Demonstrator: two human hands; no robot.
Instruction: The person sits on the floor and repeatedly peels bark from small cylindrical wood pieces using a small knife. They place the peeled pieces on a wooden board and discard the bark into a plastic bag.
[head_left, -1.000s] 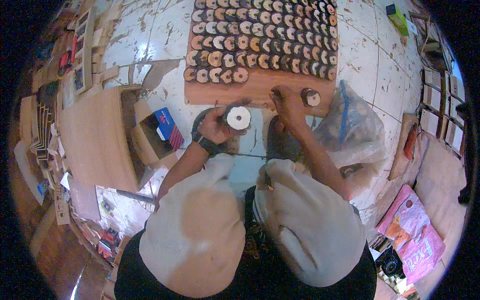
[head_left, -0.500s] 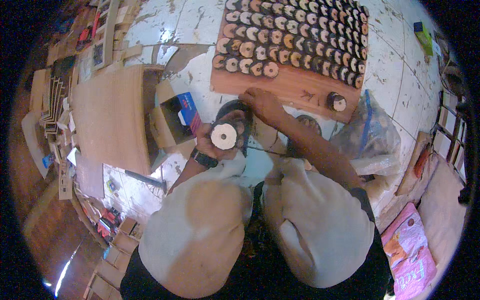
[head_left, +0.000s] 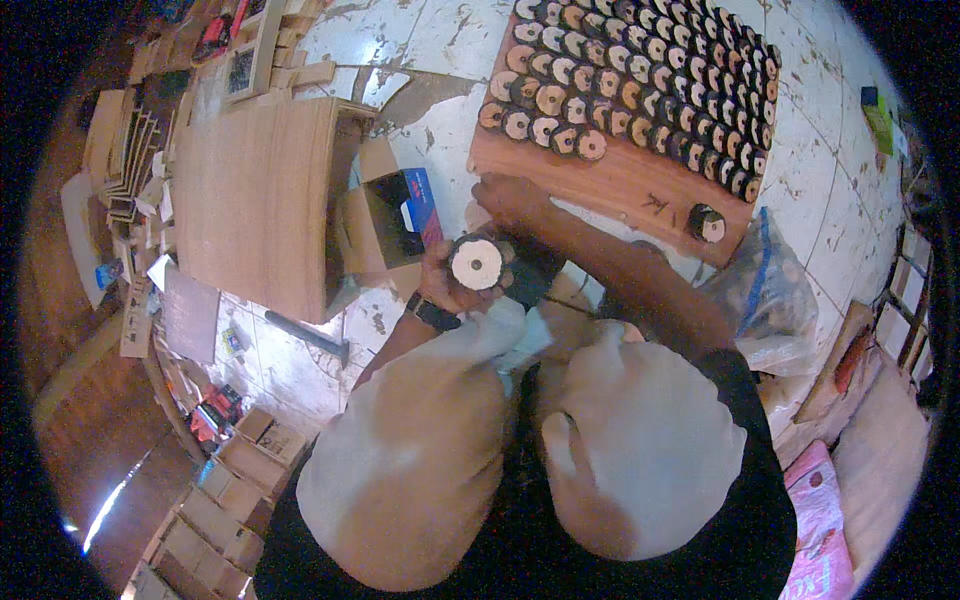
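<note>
In my left hand [head_left: 446, 280] sits a round, pale wood slice [head_left: 477, 265] with a dark rim and a small dark centre spot. The fingers curl around its edge, and the cut face is turned up. My right hand [head_left: 512, 204] reaches across to the left, just off the near left corner of the reddish-brown board [head_left: 610, 180]. Its fingers are bent in, and whatever they hold, if anything, is hidden. Overlapping rows of similar wood slices [head_left: 592, 145] cover most of the board. One separate piece [head_left: 711, 224] stands at its near right corner.
Left of my hands is an opened cardboard box [head_left: 365, 225] with a blue carton [head_left: 422, 205] in it. Beside that stands a large wooden panel [head_left: 255, 200]. A clear plastic bag [head_left: 765, 295] lies to the right, a pink sack [head_left: 815, 520] at the lower right.
The view has shifted, so most things appear farther right. My right hand has come off the board's near edge to beside its left corner. My left hand still holds the wood slice.
</note>
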